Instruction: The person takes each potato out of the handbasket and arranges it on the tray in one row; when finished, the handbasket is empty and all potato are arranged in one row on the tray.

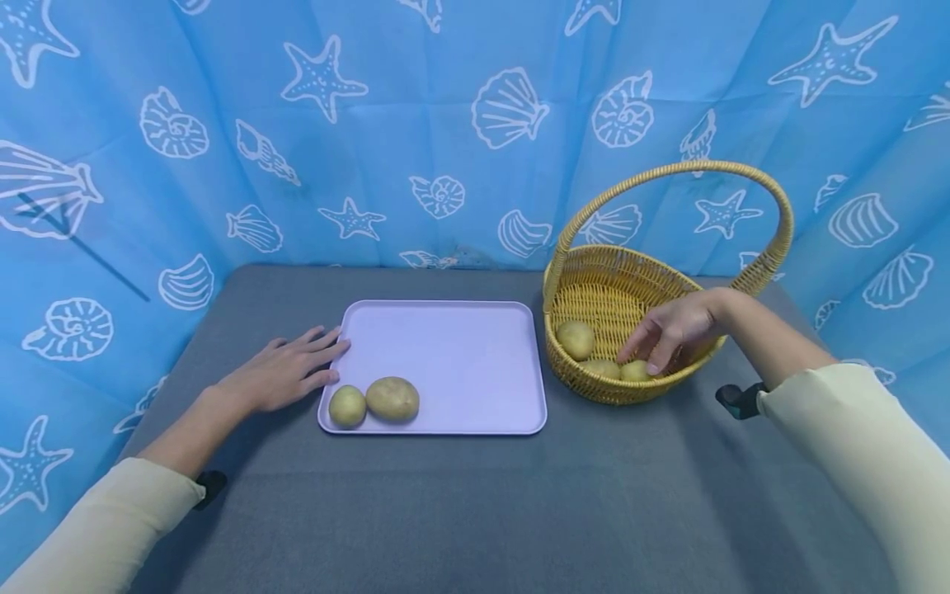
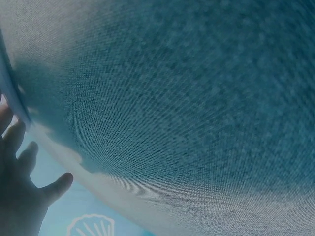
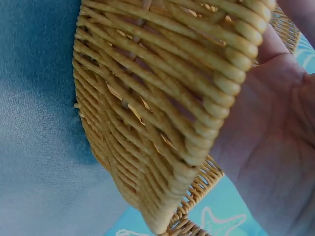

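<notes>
Right hand (image 1: 679, 330) inside basket (image 1: 586, 381), loose fingers directly above, touching nearest potato (image 1: 635, 370). Left hand (image 1: 285, 373) flat on table (image 1: 475, 503), well apart.

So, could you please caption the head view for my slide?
Right hand reaches into wicker basket of potatoes; left hand rests beside lilac tray.

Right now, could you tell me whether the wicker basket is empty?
Not empty: the wicker basket holds three potatoes, with the right hand reaching in.
</notes>
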Demonstrator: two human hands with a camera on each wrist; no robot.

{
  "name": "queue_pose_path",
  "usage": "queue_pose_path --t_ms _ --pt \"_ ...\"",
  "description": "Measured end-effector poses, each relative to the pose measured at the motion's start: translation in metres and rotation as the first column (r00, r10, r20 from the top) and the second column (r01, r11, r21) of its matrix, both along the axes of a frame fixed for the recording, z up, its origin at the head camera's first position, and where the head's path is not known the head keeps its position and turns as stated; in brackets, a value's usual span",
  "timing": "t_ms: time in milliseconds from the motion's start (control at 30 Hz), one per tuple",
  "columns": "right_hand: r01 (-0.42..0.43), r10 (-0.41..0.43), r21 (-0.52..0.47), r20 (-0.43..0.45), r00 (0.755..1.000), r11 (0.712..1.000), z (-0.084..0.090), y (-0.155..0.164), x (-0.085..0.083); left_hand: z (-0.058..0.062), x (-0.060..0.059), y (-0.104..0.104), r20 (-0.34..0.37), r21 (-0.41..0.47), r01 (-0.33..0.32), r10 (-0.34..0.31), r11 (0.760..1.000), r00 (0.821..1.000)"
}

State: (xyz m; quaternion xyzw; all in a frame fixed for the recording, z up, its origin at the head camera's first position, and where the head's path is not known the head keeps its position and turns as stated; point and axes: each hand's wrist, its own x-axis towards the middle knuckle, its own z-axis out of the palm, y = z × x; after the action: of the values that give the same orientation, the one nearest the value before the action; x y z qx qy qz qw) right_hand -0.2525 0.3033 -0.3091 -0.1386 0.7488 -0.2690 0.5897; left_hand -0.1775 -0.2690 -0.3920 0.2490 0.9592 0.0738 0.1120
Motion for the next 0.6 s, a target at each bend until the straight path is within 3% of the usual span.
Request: queue_pose_path --t_ms 233,600 --pt "0.027 -0.027 0.054 -0.002 1.0 0.998 -0.001 -0.008 -0.002 0.0 0.001 -0.001 -0.001 0.005 -0.001 0.001 1.0 1.0" --pt "-0.025 0.028 0.081 -0.027 0.999 0.996 0.001 -0.012 -0.003 -0.002 0.0 -0.002 0.001 0.012 0.003 -0.003 1.0 1.0"
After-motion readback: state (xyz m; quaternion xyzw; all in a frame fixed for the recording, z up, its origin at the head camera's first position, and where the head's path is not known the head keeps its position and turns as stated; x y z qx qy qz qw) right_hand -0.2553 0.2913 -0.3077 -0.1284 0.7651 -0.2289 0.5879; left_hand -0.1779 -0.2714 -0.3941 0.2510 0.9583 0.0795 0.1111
